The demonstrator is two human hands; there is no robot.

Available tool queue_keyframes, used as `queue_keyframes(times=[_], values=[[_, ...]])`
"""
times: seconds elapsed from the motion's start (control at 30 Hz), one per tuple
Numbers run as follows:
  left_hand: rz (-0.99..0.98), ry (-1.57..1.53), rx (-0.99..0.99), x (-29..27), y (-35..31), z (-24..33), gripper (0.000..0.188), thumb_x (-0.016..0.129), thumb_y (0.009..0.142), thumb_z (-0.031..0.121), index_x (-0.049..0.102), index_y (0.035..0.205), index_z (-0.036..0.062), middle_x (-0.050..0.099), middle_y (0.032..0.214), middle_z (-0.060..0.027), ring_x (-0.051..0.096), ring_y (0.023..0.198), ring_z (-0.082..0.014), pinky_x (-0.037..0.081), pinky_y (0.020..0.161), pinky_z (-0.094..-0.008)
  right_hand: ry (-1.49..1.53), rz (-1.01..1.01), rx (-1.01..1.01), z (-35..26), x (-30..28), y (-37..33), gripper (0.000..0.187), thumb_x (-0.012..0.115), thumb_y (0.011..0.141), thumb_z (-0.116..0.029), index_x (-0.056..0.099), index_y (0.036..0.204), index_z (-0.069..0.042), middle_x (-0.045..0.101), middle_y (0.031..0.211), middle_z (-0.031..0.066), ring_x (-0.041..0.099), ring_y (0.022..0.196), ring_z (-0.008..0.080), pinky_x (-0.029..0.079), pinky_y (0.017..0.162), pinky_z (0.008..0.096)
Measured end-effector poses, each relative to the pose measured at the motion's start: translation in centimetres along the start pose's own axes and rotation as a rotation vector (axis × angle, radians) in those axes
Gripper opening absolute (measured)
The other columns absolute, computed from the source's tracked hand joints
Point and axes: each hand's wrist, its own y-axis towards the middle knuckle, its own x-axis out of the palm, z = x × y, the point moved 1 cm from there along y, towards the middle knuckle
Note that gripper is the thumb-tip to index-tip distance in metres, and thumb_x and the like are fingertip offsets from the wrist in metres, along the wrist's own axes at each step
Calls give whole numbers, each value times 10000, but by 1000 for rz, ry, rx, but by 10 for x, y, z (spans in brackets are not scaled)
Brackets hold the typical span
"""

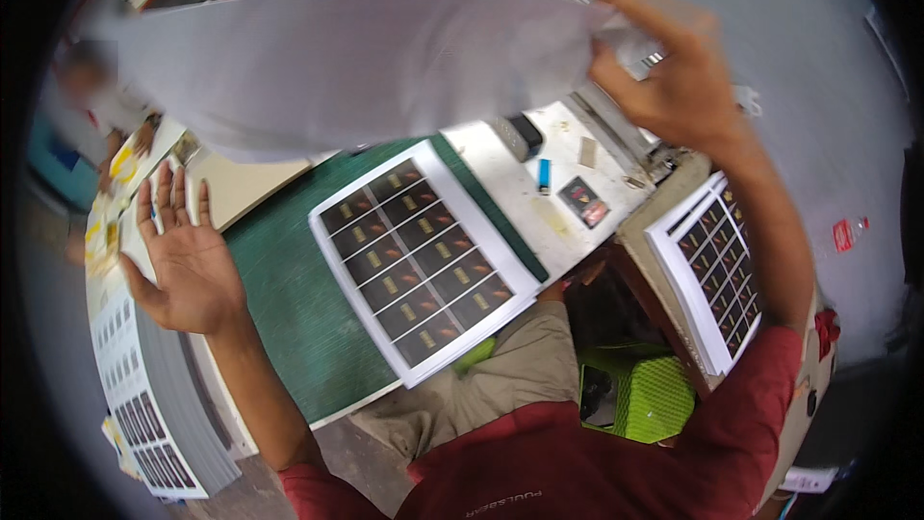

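Note:
My right hand (674,82) is raised at the upper right, its fingers and thumb pinching the end of a large sheet of paper (366,63). The sheet spans the upper part of the view, bowed and blurred by motion, its blank side toward me. At the left, my left hand (188,270) hangs open in the air, palm up and fingers spread, touching nothing. Between my arms a stack of white sheets printed with dark rectangles in a grid (414,265) lies on the green cutting mat (279,299).
A thick stack of printed sheets (154,404) stands at the lower left, another pile (717,274) at the right. Beyond the mat lie a blue lighter (545,176), a small card pack (583,202) and a black box (520,135). A lime-green basket (664,395) sits low; another person (96,106) is at far left.

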Motion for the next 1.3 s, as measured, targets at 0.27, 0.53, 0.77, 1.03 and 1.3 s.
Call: queue_keyframes(times=[0.27, 0.53, 0.77, 1.03, 1.3], values=[[-193, 553, -110, -93, -27, 56, 1124, 779, 677, 243, 186, 1609, 40, 491, 1411, -264, 500, 1319, -342, 342, 1137, -404, 281, -614, -168, -70, 8, 143, 366, 684, 655, -148, 683, 982, 15, 698, 823, 130, 661, 685, 196, 547, 599, 329], [93, 818, -461, -185, -113, 58, 975, 722, 723, -33, 266, 1577, 84, 580, 1151, -159, 642, 1027, -256, 542, 865, -357, 399, -1050, -92, -65, 276, 66, 488, 710, 618, -194, 685, 1067, -5, 696, 1007, 177, 655, 937, 317, 524, 823, 397], [119, 959, -492, -268, -148, 9, 904, 698, 765, -123, 290, 1555, 40, 563, 1188, -180, 666, 1035, -258, 572, 846, -351, 180, -764, -118, -104, 367, 2, 562, 715, 660, -160, 660, 1200, -16, 668, 1132, 188, 614, 1129, 365, 444, 995, 473], [44, 1008, -454, -258, -132, -1, 853, 712, 784, -102, 339, 1540, 25, 594, 1197, -188, 680, 1041, -263, 572, 887, -369, 265, -752, -58, -136, 404, 54, 460, 721, 743, -158, 654, 1165, 13, 640, 1120, 189, 600, 1136, 350, 447, 976, 482], [43, 972, -487, -269, -135, -8, 836, 746, 804, -45, 347, 1536, 13, 586, 1307, -239, 666, 1103, -302, 564, 924, -399, 119, -444, -207, -182, 482, 68, 371, 747, 757, -132, 664, 1099, -16, 659, 1031, 140, 609, 1028, 287, 430, 913, 405]])
